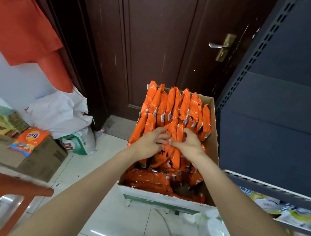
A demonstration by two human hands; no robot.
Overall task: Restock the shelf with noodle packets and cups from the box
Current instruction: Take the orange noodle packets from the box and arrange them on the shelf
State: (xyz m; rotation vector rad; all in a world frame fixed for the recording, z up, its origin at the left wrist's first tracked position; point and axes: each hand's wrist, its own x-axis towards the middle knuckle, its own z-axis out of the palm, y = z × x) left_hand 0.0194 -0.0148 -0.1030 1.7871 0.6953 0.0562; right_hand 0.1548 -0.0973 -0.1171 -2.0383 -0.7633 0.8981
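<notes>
As our arms reach forward, both hands meet on the orange packets.
Our left hand [151, 141] and right hand [188, 143], fingers curled, pinch noodle packets [174, 133] in the box [213, 127]; the shelf [275, 129] stands right of them.

One camera sits on the person's head, looking forward and down, close above the box [166, 198] at 12 o'clock.

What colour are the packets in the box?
Bright orange packets, seen best in the head view.
</notes>
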